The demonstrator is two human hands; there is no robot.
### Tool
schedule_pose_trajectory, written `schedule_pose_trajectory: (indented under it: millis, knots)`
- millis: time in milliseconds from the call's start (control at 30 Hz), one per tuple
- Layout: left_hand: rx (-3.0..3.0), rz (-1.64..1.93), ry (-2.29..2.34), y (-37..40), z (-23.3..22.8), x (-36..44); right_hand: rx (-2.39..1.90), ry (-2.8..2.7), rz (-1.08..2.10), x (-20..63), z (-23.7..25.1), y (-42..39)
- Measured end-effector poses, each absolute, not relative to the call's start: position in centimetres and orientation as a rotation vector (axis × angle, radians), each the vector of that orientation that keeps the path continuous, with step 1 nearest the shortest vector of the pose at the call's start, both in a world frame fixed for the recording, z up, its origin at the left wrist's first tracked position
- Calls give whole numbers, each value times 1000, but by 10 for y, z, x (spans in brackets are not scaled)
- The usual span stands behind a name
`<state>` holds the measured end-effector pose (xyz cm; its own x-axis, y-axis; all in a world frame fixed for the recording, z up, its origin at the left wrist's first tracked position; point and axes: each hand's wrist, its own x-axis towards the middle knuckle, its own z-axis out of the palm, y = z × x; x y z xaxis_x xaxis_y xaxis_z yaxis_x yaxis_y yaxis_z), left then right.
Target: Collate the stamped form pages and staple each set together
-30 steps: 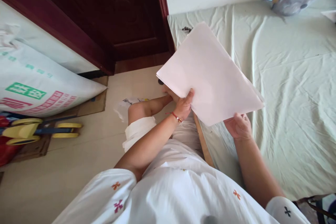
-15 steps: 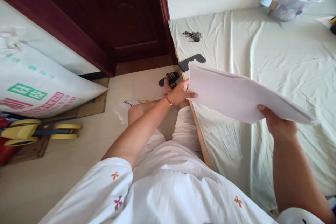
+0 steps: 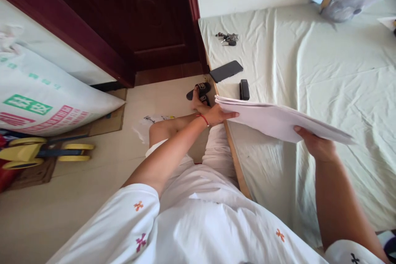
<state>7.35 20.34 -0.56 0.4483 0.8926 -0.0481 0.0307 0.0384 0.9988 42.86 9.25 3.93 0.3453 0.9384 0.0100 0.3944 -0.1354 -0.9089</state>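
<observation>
A stack of white paper sheets is held between my two hands above the cloth-covered surface. My left hand grips its left end, thumb on top and fingers hidden underneath. At the lower right edge my right hand is closed on it, with the thumb over the top sheet. Just beyond the far edge of the paper lies a small black stapler-like object. A black phone rests farther back, close to the surface's left edge.
A bunch of keys lies on the pale cloth near the wall. A plastic bag with things in it stands at the back right. On the left floor are a large white sack and a yellow-wheeled toy.
The paper stack has come down and tilted flatter, uncovering the small black object and the whole phone. My right hand has moved left with it.
</observation>
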Motion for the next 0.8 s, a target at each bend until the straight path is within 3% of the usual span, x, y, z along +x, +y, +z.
schedule_pose_trajectory:
  millis: [300,800]
  knots:
    - [1086,799,886,184,9,67,-1456,-678,938,394,52,84]
    - [201,1177,829,79,22,105,-1454,-236,996,281,23,14]
